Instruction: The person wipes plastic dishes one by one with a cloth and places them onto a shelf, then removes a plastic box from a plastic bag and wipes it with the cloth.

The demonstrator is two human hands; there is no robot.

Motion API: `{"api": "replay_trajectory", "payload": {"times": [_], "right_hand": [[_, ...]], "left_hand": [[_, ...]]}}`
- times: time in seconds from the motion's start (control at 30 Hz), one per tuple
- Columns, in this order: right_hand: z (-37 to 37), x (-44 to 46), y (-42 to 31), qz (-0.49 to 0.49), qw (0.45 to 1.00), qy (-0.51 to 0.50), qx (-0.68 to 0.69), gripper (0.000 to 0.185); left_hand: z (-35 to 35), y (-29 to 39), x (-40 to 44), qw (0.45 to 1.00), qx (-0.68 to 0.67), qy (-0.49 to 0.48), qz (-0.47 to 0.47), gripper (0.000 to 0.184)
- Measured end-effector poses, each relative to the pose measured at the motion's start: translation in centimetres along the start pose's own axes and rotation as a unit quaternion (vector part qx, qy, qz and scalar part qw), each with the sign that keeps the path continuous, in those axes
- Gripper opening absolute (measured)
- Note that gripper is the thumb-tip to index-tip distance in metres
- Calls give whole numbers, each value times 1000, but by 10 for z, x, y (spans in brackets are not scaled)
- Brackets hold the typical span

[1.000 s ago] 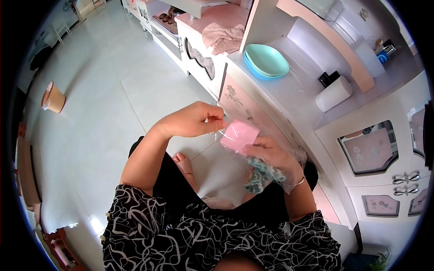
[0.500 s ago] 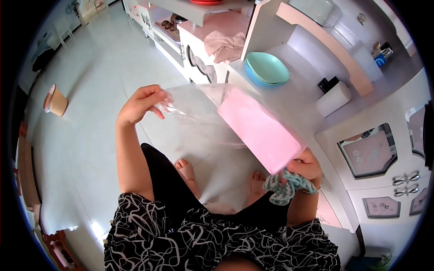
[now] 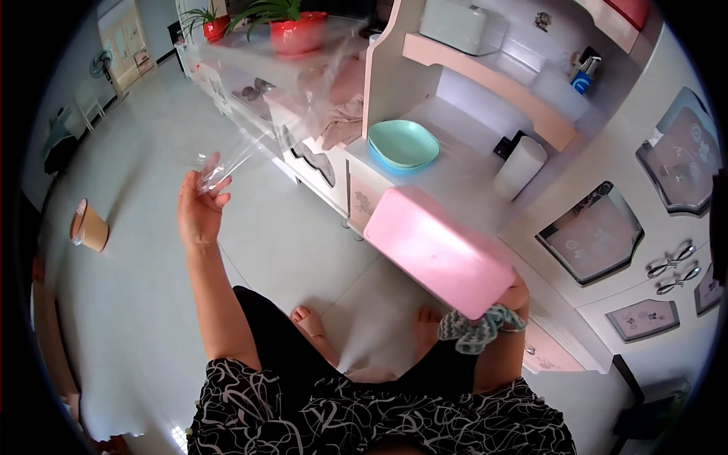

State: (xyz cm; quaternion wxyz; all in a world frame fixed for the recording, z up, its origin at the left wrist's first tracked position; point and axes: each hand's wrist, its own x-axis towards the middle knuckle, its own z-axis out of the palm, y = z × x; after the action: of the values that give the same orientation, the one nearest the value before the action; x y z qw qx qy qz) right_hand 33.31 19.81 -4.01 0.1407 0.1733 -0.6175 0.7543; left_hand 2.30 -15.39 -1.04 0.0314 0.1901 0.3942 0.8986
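My left hand [image 3: 203, 208] is raised over the floor at the left, fingers closed on a clear plastic bag [image 3: 292, 125]. The bag billows up and to the right, blurred, in front of the cabinets and apart from the pink box. At the right, a pink plastic box [image 3: 444, 254] tilts in mid-air, its smooth face turned toward me. My right hand [image 3: 520, 294] grips its near right end; most of the fingers are hidden behind it. A grey-green knitted band [image 3: 479, 329] is around my right wrist.
Stacked turquoise bowls [image 3: 404, 144] stand on the counter, with a white paper roll [image 3: 522, 167] beyond. A pink towel [image 3: 343, 121] hangs at the cabinet edge. Potted plants in red pots [image 3: 298, 34] are behind. A tan bin [image 3: 91, 226] stands on the floor at left.
My left hand has moved left and the plastic bag has come away from the pink box, swinging upward. The box has turned slightly in my right hand. The view has tipped up.
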Motion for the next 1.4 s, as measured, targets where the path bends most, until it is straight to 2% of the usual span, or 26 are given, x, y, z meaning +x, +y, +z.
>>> {"api": "replay_trajectory", "payload": {"times": [0.03,0.07,0.13,0.17,0.23,0.4,0.5,0.6,0.67,0.73,0.8,0.87,0.9,1.0,1.17,1.2,1.3,1.33,1.37,1.4], "right_hand": [[-4,1,-4,88,991,-88,-47,19],[0,0,-2,124,988,-69,-60,17],[14,3,-14,270,960,-27,-65,16],[18,6,-14,265,962,-30,-64,16],[24,9,-12,331,934,-56,-120,17],[22,3,-3,312,924,-101,-195,17],[23,-3,-1,300,918,-109,-236,17],[22,-15,4,296,910,-112,-267,19],[26,-23,2,323,900,-108,-272,18],[31,-30,0,271,900,-101,-327,18],[33,-33,-6,272,890,-117,-346,19],[40,-35,-14,333,864,-121,-358,18],[40,-38,-14,336,864,-121,-355,18],[42,-47,-14,363,843,-126,-376,19],[49,-59,-7,319,830,-125,-439,17],[52,-57,-8,316,831,-130,-439,17],[59,-53,-11,349,809,-116,-459,17],[61,-52,-10,292,826,-90,-474,16],[63,-52,-9,235,839,-63,-487,15],[65,-52,-8,236,840,-68,-484,15]], "left_hand": [[-4,-5,5,999,-27,-41,4,22],[2,-11,7,998,-39,-46,-6,21],[18,-20,9,994,-29,-110,-9,21],[26,-26,10,992,-19,-123,-18,22],[32,-42,17,984,-2,-174,-46,21],[60,-89,24,967,59,-216,-122,21],[91,-121,10,978,110,-155,-85,18],[114,-151,-5,966,136,-219,-30,18],[125,-164,-15,961,131,-239,-35,16],[134,-175,-26,946,178,-270,23,14],[143,-182,-34,947,174,-267,24,10],[147,-190,-38,902,283,-310,99,9],[149,-194,-39,902,284,-311,96,9],[158,-209,-32,776,461,-351,250,10],[160,-190,-40,749,517,-341,234,22],[159,-182,-45,753,537,-321,204,28],[147,-166,-59,762,555,-291,164,38],[141,-160,-65,768,551,-286,155,42],[135,-154,-74,792,541,-281,42,43],[126,-152,-83,791,543,-278,38,43]]}}
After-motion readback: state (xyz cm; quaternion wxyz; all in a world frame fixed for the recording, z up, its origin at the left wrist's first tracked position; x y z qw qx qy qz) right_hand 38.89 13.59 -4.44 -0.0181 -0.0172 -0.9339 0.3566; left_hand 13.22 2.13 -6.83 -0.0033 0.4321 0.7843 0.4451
